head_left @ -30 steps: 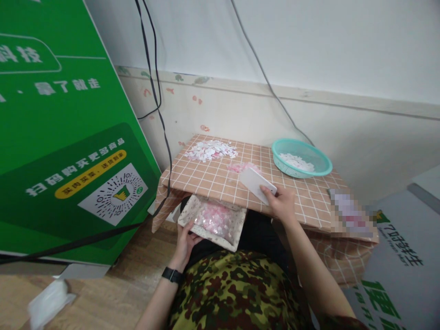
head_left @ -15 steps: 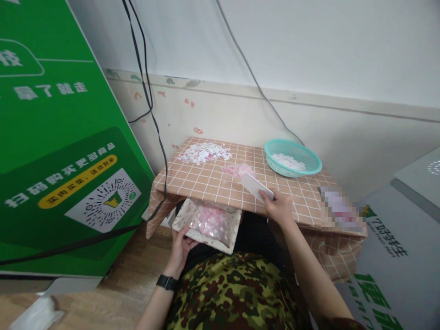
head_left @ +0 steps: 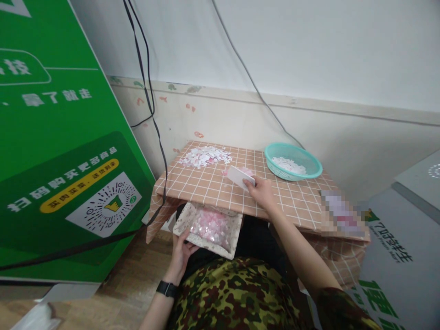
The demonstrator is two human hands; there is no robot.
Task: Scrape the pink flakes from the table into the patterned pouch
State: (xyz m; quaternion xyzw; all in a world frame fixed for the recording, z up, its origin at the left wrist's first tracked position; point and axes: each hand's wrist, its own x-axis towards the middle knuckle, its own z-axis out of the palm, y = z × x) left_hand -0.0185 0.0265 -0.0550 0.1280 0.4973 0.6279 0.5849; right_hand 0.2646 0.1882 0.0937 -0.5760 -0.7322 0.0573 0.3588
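Observation:
My left hand (head_left: 184, 250) grips the near left side of a speckled, cream-coloured box (head_left: 234, 234), which it holds at the table's front edge. Pink and clear small pieces (head_left: 210, 224) lie inside the box. In my right hand (head_left: 261, 192) is a flat white card-like plate (head_left: 237, 178), held by one end and low over the table. The plate partly covers a small patch of pink pieces (head_left: 246, 171) on the checked cloth. A heap of white and pink flakes (head_left: 205, 156) lies to the left, farther back.
A turquoise basket (head_left: 311, 172) with white flakes (head_left: 289, 166) stands at the back right of the table (head_left: 206, 185). A blurred-out flat object (head_left: 340, 213) lies at the right edge. Black cables (head_left: 156, 121) hang before the table's left side, beside a green cabinet (head_left: 44, 137).
My right hand has moved left and slightly away from me with the white plate, which now sits nearer the pink patch. My left hand and the box stay nearly still.

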